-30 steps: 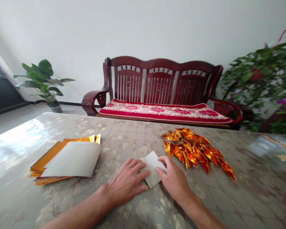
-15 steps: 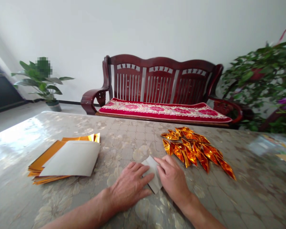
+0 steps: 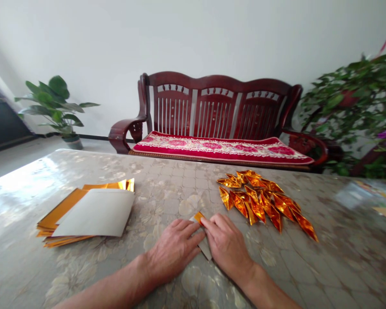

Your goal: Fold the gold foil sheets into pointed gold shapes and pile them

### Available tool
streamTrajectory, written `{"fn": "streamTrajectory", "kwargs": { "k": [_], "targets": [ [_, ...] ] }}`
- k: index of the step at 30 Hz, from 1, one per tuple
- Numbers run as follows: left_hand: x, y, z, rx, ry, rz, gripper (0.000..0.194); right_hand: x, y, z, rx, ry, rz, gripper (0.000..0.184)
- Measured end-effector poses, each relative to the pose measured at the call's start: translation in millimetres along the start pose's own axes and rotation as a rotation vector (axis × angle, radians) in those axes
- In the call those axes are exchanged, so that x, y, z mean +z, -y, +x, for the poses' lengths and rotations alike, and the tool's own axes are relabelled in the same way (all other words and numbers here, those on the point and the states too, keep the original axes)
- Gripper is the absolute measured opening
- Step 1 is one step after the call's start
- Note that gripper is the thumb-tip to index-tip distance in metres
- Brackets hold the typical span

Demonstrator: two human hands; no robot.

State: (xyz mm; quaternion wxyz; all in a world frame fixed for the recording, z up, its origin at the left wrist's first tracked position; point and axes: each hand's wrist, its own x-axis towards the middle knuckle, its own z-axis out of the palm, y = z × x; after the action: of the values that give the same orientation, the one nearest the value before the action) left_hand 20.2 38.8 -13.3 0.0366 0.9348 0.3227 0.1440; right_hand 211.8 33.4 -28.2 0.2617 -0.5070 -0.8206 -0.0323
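Pressing paper (image 3: 205,250) on table (image 3: 167,180), left hand (image 3: 176,246) lies flat, fingers extended; right hand (image 3: 227,241) curls at paper's gold edge, cannot tell if pinching. Fold may become crooked if paper slips under left fingers.

The folded paper (image 3: 205,249) is showing me a glossy foil tip (image 3: 198,216) against its matt backing, the creased foil pieces (image 3: 257,209) are gleaming, and the wooden bench (image 3: 214,115) is shining.
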Motion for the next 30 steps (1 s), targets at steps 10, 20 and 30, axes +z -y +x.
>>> {"fn": "streamTrajectory", "kwargs": {
  "k": [10,20,30],
  "targets": [
    [-1.0,1.8,-1.8,0.006,-0.015,-0.031,0.018,-5.1,6.0,1.4,-0.009,0.063,-0.036,0.021],
    [-4.2,-2.9,0.4,-0.019,-0.004,-0.026,0.014,-4.4,8.8,3.5,-0.009,0.042,-0.062,0.019],
    [1.5,-1.0,0.6,-0.032,-0.030,0.007,0.014,-7.1,-1.4,-1.8,0.051,0.049,0.205,0.028]
  ]
}}
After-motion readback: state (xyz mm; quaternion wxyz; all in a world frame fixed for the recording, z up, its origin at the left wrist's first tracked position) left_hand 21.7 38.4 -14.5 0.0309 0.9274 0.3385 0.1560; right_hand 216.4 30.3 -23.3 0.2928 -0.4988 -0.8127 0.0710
